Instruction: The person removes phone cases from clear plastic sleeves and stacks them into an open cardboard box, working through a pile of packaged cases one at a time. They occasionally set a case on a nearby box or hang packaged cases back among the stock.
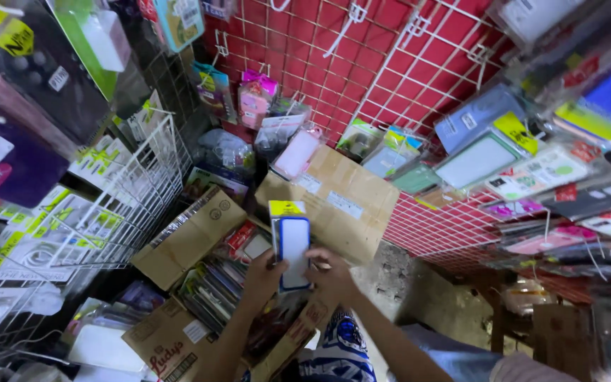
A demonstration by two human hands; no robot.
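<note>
Both hands hold one packaged phone case (293,244), blue-rimmed with a yellow header, at frame centre above an open cardboard box (178,339). Left hand (263,272) and right hand (330,272) have fingers clenched on its lower edges; gripping by the edges seems wise.

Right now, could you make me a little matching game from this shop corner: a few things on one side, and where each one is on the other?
Things:
1. packaged phone case
2. sealed cardboard box
3. white wire basket
4. red grid wall

Places:
A. behind the hanging packets, at the back
B. held up between the left hand and right hand
C. at the left, holding packets
D. leaning at the foot of the grid, beyond the hands

Pairs: 1-B, 2-D, 3-C, 4-A
</note>
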